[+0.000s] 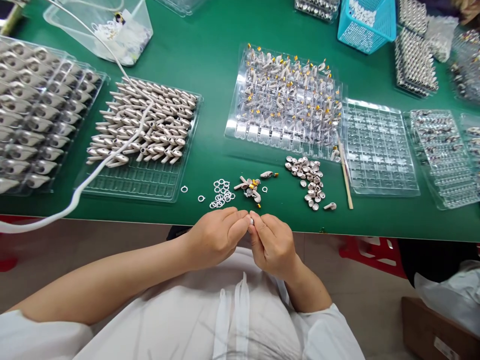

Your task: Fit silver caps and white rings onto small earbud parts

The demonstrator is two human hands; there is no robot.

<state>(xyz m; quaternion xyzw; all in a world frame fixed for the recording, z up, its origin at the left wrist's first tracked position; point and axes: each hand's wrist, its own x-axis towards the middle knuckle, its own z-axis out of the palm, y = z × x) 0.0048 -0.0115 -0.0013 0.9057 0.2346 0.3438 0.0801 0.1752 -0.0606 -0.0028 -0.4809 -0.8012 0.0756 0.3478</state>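
the fingers of the left hand [215, 235] and right hand [275, 245] were closed, a small part [251, 221] being pinched between their tips. a slip was judged possible, since so little of it could be gripped; the rings [222, 195], left loose near the left knuckles, might also have been scattered by a nudge. the part was held at the very fingertips, mostly hidden, by the edge of the table [210, 55]. beyond, caps [314, 175] were heaped to the right.

Assembly workshop, green worktable [210, 60], loose small parts [256, 195], clear trays [131, 184], blue basket [363, 38]
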